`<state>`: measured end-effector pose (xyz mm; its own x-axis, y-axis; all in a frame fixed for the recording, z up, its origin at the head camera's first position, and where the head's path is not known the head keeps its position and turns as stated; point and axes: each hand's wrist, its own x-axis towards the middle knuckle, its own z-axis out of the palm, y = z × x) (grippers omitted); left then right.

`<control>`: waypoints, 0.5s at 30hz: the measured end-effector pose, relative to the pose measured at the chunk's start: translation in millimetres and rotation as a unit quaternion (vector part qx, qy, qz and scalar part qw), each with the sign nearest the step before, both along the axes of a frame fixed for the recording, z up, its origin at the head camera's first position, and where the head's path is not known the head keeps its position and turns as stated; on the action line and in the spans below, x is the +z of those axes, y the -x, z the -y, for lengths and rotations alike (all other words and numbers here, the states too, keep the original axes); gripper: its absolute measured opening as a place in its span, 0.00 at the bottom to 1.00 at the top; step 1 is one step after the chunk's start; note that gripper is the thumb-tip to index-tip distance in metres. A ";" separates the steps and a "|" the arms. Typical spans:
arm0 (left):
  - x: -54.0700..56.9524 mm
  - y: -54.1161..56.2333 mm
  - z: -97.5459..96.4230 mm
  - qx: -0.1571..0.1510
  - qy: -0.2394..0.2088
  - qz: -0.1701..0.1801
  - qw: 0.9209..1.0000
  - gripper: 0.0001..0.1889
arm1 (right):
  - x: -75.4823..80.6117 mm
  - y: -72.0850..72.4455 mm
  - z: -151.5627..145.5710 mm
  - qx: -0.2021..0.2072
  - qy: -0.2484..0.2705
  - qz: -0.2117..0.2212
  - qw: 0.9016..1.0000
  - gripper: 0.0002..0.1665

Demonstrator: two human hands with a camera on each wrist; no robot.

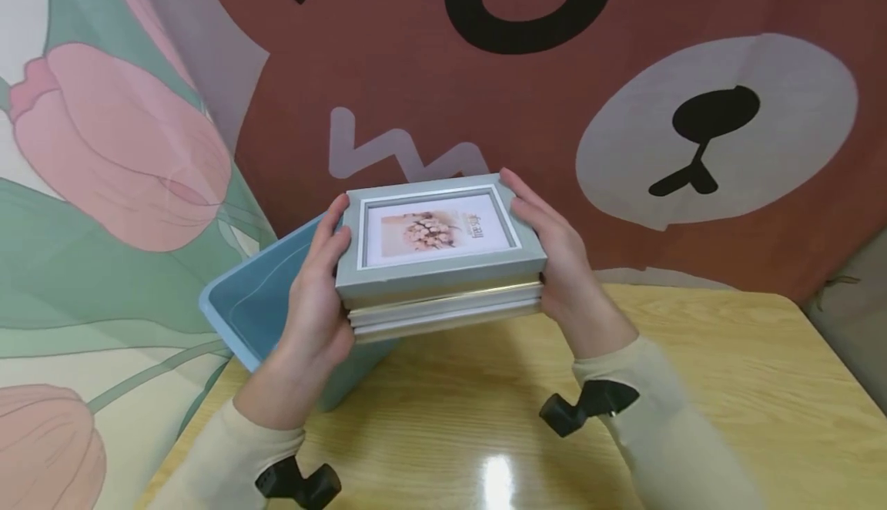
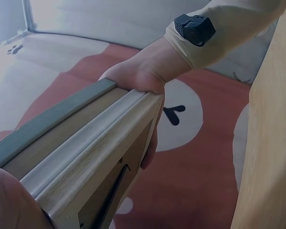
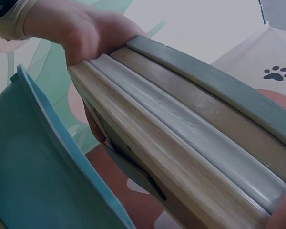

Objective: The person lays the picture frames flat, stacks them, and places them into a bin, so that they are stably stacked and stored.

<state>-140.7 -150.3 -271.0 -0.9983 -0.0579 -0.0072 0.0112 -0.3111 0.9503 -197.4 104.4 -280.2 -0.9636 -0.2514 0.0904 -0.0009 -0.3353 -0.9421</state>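
Both hands hold a stack of picture frames up above the table. On top lies a grey-green picture frame (image 1: 430,283) with a bouquet print and lettering behind its pane. Beneath it are a frame with a gold edge, a silvery-white frame (image 2: 86,138) and a pale wood-toned frame (image 3: 157,150) at the bottom. The left hand (image 1: 317,294) grips the left end, fingers at the top frame's edge and palm against the side. Gripping the opposite end is the right hand (image 1: 564,263). A dark stand strip (image 2: 117,191) shows on the underside in the left wrist view.
A blue plastic bin (image 1: 239,333) stands on the table behind the left hand, partly hidden by it. The wood-grain table (image 1: 721,387) reaches back to a printed bear cloth (image 1: 416,71). A tulip-print cloth (image 1: 125,148) hangs at left.
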 end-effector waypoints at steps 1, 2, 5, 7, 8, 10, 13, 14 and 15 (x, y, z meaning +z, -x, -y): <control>0.1 0.5 1.6 0.002 -0.002 0.002 1.000 0.26 | 0.2 2.1 2.4 0.002 0.002 0.001 1.000 0.31; 0.0 1.1 3.2 0.005 -0.005 0.004 1.000 0.26 | 0.2 4.3 4.7 0.004 0.004 0.003 1.000 0.32; -1.2 2.6 7.6 0.013 -0.009 0.011 1.000 0.25 | -0.7 10.1 11.2 0.009 0.009 0.009 1.000 0.32; -2.1 3.7 10.7 0.018 -0.008 0.011 1.000 0.25 | -1.4 13.5 15.2 0.014 0.012 0.012 1.000 0.32; -2.4 4.3 12.3 0.020 -0.007 0.010 1.000 0.25 | -1.8 15.2 17.4 0.015 0.016 0.014 1.000 0.32; -2.7 5.3 15.6 0.025 -0.005 0.005 1.000 0.25 | -2.3 18.7 22.2 0.016 0.021 0.016 1.000 0.32; -3.0 5.5 21.4 0.041 -0.002 0.001 0.999 0.26 | -3.1 25.0 31.6 0.016 0.023 0.021 0.999 0.31; -3.2 5.2 23.5 0.046 -0.002 0.001 0.999 0.26 | -3.0 27.2 35.2 0.016 0.021 0.022 0.999 0.31; -3.5 4.7 25.6 0.052 -0.003 0.000 0.999 0.26 | -3.1 29.5 38.8 0.018 0.019 0.023 0.999 0.31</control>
